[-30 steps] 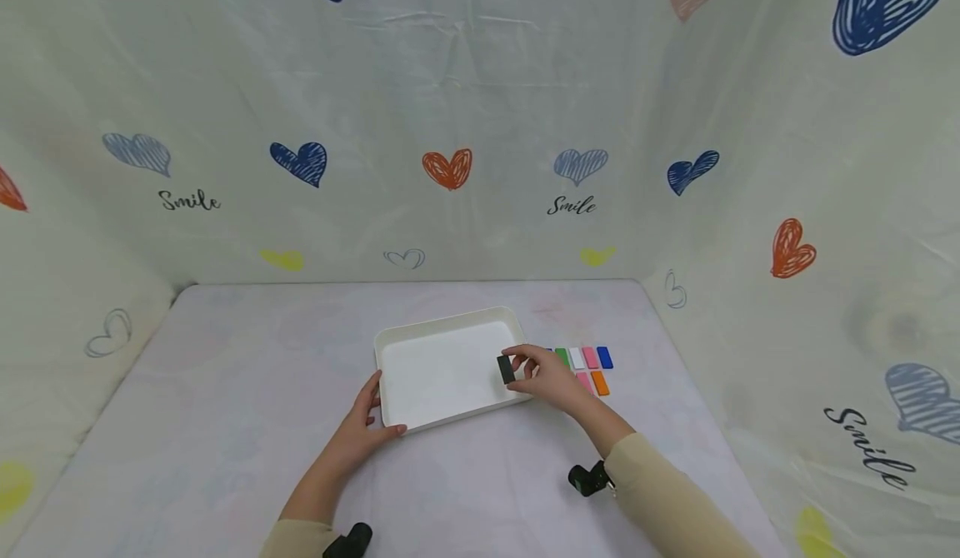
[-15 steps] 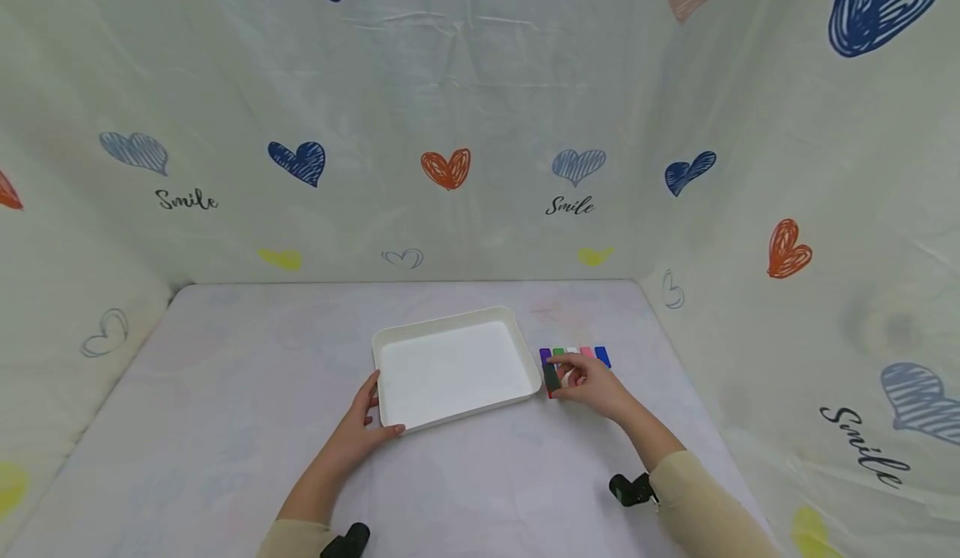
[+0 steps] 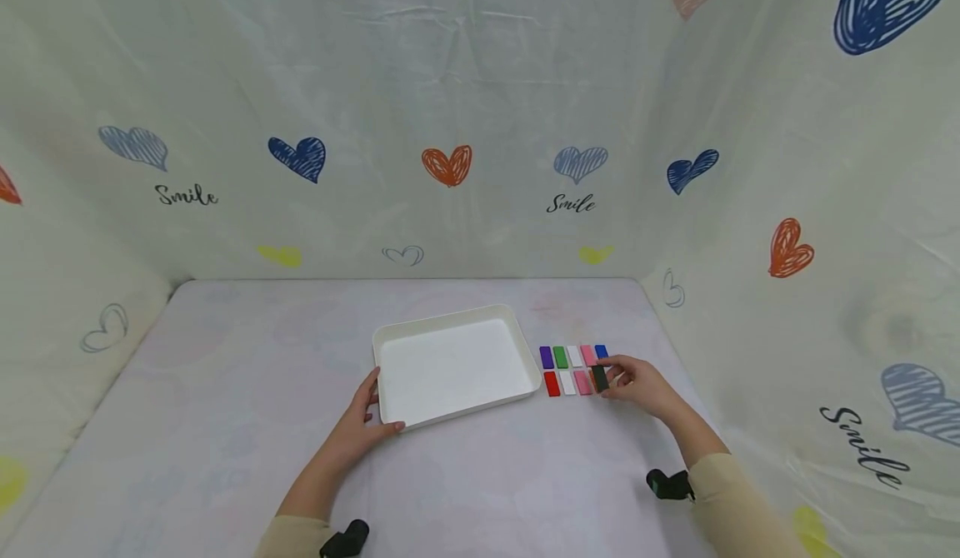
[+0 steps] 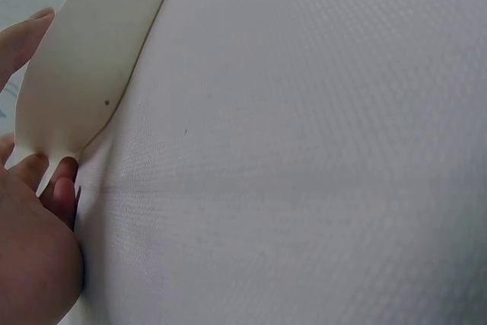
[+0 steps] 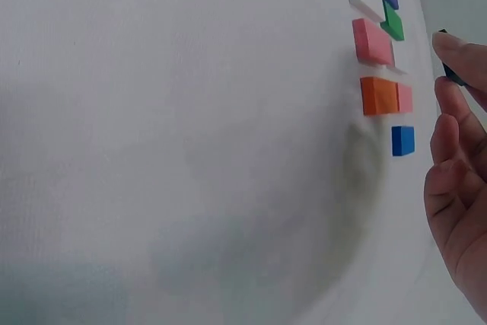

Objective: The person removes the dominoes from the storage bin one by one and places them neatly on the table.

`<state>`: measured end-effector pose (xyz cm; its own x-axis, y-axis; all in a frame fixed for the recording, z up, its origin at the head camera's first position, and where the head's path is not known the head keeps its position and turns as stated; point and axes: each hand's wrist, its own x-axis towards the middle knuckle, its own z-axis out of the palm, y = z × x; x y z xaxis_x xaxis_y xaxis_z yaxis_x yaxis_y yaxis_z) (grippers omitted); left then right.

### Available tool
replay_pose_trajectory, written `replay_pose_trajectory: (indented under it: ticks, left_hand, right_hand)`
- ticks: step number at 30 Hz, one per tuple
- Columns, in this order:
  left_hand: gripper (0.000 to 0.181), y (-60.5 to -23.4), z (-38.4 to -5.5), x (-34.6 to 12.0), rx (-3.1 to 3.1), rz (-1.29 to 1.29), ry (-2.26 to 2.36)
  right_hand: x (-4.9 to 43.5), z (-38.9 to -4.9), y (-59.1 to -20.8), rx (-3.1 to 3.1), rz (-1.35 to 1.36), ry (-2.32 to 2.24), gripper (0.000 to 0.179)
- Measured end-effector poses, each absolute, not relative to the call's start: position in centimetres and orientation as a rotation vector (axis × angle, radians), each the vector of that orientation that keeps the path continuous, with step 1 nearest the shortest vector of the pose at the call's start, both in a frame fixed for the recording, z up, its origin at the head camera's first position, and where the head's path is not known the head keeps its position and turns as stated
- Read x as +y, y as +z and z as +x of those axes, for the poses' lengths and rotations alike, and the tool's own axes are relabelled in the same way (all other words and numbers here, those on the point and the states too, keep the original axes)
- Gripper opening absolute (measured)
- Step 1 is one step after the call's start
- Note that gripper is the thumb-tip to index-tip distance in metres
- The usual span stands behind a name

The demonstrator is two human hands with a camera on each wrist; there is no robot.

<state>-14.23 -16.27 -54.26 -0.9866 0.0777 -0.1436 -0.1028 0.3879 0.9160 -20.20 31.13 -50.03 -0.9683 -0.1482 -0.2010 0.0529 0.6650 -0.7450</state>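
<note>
A white rectangular tray (image 3: 457, 366) lies on the table, slightly turned. My left hand (image 3: 356, 420) grips its near left corner, thumb at the near rim and fingers against the left side; the left wrist view shows the fingers at the tray's outer wall (image 4: 91, 58). My right hand (image 3: 637, 385) pinches a small black block (image 3: 601, 377) between thumb and fingers. That block hangs above the right end of two rows of coloured blocks, mostly covering the orange block (image 5: 378, 97) in the head view. The blue block (image 5: 403, 141) sits at the back row's right end.
The back row also has purple (image 3: 547, 357), green (image 3: 560, 357), white (image 3: 574, 356) and pink (image 3: 588, 356) blocks. Nearer stand red (image 3: 552, 384), white (image 3: 567, 383) and pink (image 3: 582, 383) blocks. A heart-printed curtain (image 3: 510, 233) encloses the table's back and sides.
My right hand has carried the black block rightward, from over the tray's right end, across the rows, to their right end. The left hand and the tray have stayed in place.
</note>
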Motion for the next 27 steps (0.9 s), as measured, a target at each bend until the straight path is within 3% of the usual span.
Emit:
replay_pose_trajectory:
  ticks: [27]
  left_hand:
    - [0.106, -54.8, -14.5, -16.2, 2.465, -0.027, 1.665]
  right_hand:
    - [34.3, -21.1, -52.9, 2.644, 0.061, -1.136, 0.052]
